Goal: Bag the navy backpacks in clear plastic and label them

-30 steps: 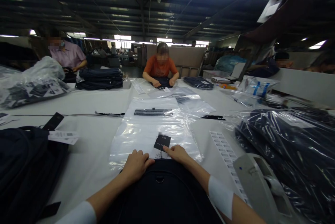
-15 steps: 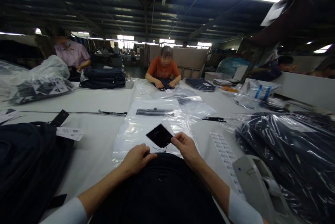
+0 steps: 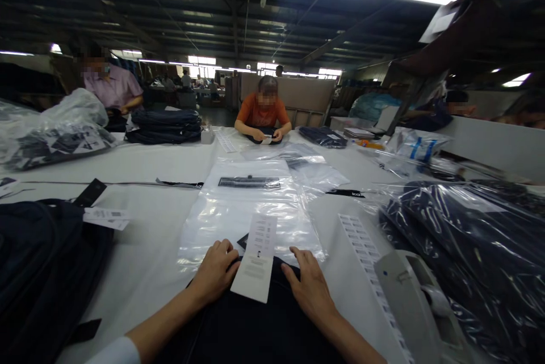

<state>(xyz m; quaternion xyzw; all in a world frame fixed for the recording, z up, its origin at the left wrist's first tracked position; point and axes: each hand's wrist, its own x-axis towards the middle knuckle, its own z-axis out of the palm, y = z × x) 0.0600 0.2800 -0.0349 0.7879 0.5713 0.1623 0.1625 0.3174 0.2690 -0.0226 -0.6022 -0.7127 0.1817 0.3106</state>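
A dark navy backpack lies in front of me at the table's near edge. Across its top hangs a long white paper hang tag with printed text. Behind that tag, a corner of a black tag peeks out. My left hand is closed on the bag's upper left edge, its thumb beside the white tag. On the upper right edge rests my right hand, fingers spread and holding nothing. Just beyond the bag, clear plastic bags lie flat on the white table.
Another dark backpack with tags sits at left. A sheet of labels, a grey tape dispenser and plastic-wrapped bags are at right. Across the table a person in orange handles a dark item; a second person works far left.
My right hand has let go of the black tag and come down open onto the bag. The tags have flipped toward me, showing the white one. The person opposite has raised a small pale item.
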